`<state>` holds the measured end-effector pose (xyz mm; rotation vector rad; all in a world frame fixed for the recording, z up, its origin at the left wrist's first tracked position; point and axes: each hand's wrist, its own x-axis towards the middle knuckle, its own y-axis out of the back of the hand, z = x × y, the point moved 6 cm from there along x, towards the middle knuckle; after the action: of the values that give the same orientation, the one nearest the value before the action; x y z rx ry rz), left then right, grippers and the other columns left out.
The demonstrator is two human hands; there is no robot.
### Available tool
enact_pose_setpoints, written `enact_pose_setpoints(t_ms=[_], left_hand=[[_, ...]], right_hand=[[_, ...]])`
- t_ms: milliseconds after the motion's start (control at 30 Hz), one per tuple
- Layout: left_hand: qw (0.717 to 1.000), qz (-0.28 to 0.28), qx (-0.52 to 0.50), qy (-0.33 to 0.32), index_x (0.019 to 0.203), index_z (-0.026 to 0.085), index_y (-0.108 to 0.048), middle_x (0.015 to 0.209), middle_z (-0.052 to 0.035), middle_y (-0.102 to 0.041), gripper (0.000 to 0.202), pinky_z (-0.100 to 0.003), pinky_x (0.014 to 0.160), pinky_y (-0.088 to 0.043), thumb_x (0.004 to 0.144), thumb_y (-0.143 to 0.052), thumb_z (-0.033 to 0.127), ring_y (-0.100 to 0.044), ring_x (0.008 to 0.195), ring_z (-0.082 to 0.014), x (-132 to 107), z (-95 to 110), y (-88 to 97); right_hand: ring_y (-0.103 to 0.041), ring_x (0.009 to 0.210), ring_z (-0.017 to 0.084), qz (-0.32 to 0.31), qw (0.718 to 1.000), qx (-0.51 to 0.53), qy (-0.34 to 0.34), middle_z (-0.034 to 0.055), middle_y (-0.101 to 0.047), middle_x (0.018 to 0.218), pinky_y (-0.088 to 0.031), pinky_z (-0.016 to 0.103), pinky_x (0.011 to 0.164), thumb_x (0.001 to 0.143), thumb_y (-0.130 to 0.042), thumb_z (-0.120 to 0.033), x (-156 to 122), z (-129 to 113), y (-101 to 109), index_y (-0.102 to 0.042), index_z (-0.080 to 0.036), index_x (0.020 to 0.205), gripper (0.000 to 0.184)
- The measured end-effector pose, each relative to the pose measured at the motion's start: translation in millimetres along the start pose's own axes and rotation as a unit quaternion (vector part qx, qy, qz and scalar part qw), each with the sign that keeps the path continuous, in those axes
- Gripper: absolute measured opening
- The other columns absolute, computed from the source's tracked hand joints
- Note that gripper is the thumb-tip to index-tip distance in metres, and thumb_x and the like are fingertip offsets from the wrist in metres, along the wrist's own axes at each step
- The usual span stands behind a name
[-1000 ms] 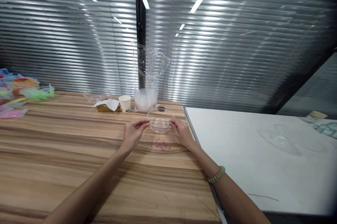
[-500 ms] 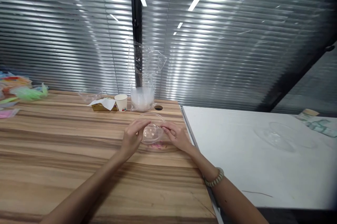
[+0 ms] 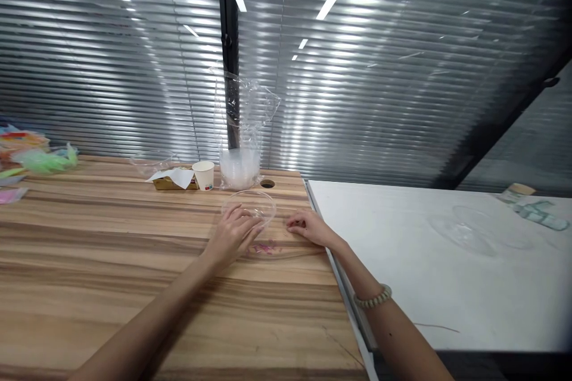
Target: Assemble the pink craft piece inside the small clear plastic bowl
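Observation:
My left hand (image 3: 233,233) grips the near rim of a small clear plastic bowl (image 3: 255,203), which stands tilted on the wooden table (image 3: 111,262). My right hand (image 3: 309,228) rests on the table to the right of the bowl and apart from it. Its fingers are curled together, and I cannot see whether they hold anything. Between the hands lies a flat clear dish (image 3: 290,250) with small pink bits (image 3: 267,247) in it. A beaded bracelet (image 3: 373,297) is on my right wrist.
At the back of the table stand a bagged stack of clear bowls (image 3: 240,167), a paper cup (image 3: 204,175), a brown box under white paper (image 3: 175,179) and another clear bowl (image 3: 151,161). Coloured bags (image 3: 31,154) lie far left. A white table (image 3: 447,285) with clear lids (image 3: 469,235) adjoins on the right.
Both hands held the clear bowl in the air. They lowered it over the pink bits; now my right hand has let go and moved right, while my left hand set the bowl down further left.

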<state>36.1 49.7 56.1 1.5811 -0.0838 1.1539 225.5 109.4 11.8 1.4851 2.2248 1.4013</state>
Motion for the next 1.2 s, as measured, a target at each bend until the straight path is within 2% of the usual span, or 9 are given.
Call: enact_pose_setpoints(t_ms=[100, 200, 500, 667, 767, 867, 1033, 1200], left_hand=[[0.999, -0.017, 0.037, -0.031, 0.1, 0.018, -0.066, 0.085, -0.0068, -0.069, 0.018, -0.043, 0.097, -0.037, 0.088, -0.052, 0.024, -0.059, 0.087, -0.0201, -0.4, 3.2, -2.8], [0.996, -0.031, 0.068, -0.041, 0.102, 0.018, -0.064, 0.085, -0.0062, -0.069, 0.02, -0.041, 0.097, -0.037, 0.089, -0.049, 0.017, -0.059, 0.087, -0.0192, -2.5, 0.5, -6.7], [0.987, -0.036, 0.154, -0.002, 0.103, 0.017, -0.062, 0.095, -0.0067, -0.068, 0.024, -0.045, 0.1, -0.034, 0.088, -0.046, 0.008, -0.056, 0.092, -0.0217, -8.5, -13.5, -11.9], [0.985, -0.025, 0.157, 0.073, 0.103, 0.017, -0.061, 0.102, -0.0072, -0.066, 0.024, -0.046, 0.092, -0.039, 0.087, -0.047, 0.006, -0.054, 0.096, -0.0244, -12.7, -26.8, -15.1], [0.989, -0.03, 0.121, 0.077, 0.1, 0.015, -0.06, 0.103, -0.0089, -0.065, 0.02, -0.041, 0.086, -0.044, 0.087, -0.047, 0.007, -0.053, 0.098, -0.024, -14.0, -28.8, -19.0], [0.993, -0.033, 0.097, 0.054, 0.095, 0.015, -0.06, 0.1, -0.009, -0.064, 0.015, -0.039, 0.084, -0.044, 0.088, -0.048, 0.01, -0.052, 0.097, -0.0232, -12.2, -21.5, -19.2], [0.996, -0.043, 0.07, -0.021, 0.096, 0.015, -0.061, 0.097, -0.0085, -0.065, 0.013, -0.045, 0.093, -0.04, 0.087, -0.052, 0.012, -0.053, 0.095, -0.0227, -8.3, -1.2, -15.8], [0.996, -0.03, 0.057, -0.069, 0.099, 0.014, -0.061, 0.097, -0.0082, -0.067, 0.019, -0.048, 0.098, -0.036, 0.089, -0.046, 0.009, -0.054, 0.096, -0.022, -9.6, 6.5, -14.5]], right_hand=[[-0.06, 0.072, 0.015, -0.004, 1.0, 0.021, -0.006, 0.0024, -0.068, 0.081, -0.046, 0.027, 0.067, 0.078, -0.061, -0.016, 0.3, -0.2, -0.8, -0.07, -0.019, 0.077, 0.009], [-0.059, 0.073, 0.015, -0.002, 1.0, 0.025, -0.004, 0.0021, -0.066, 0.078, -0.046, 0.027, 0.068, 0.078, -0.061, -0.016, 1.1, 0.6, -2.8, -0.068, -0.018, 0.073, 0.009], [-0.057, 0.075, 0.016, 0.013, 0.999, -0.032, -0.022, 0.0023, -0.064, 0.078, -0.042, 0.027, 0.07, 0.081, -0.055, -0.013, 0.2, 7.3, -11.5, -0.061, -0.017, 0.075, 0.009], [-0.058, 0.072, 0.016, 0.101, 0.993, -0.048, -0.034, 0.0037, -0.065, 0.078, -0.043, 0.027, 0.066, 0.083, -0.051, -0.012, 1.6, 10.4, -1.0, -0.061, -0.017, 0.079, 0.012], [-0.059, 0.074, 0.017, 0.17, 0.984, -0.04, -0.017, 0.0034, -0.066, 0.078, -0.045, 0.027, 0.066, 0.082, -0.052, -0.012, 0.6, 7.3, 9.0, -0.062, -0.019, 0.079, 0.013], [-0.059, 0.071, 0.016, 0.24, 0.97, -0.019, 0.002, 0.0029, -0.067, 0.078, -0.046, 0.027, 0.063, 0.082, -0.054, -0.016, -2.7, -0.3, 19.6, -0.064, -0.02, 0.077, 0.012], [-0.06, 0.066, 0.015, 0.337, 0.941, 0.002, 0.016, 0.0027, -0.069, 0.078, -0.048, 0.027, 0.059, 0.084, -0.055, -0.022, -10.2, -16.9, 35.5, -0.067, -0.02, 0.078, 0.013], [-0.062, 0.07, 0.015, 0.359, 0.933, 0.004, 0.037, 0.0022, -0.07, 0.08, -0.049, 0.027, 0.061, 0.085, -0.055, -0.022, -13.3, -26.0, 38.1, -0.067, -0.021, 0.079, 0.014]])
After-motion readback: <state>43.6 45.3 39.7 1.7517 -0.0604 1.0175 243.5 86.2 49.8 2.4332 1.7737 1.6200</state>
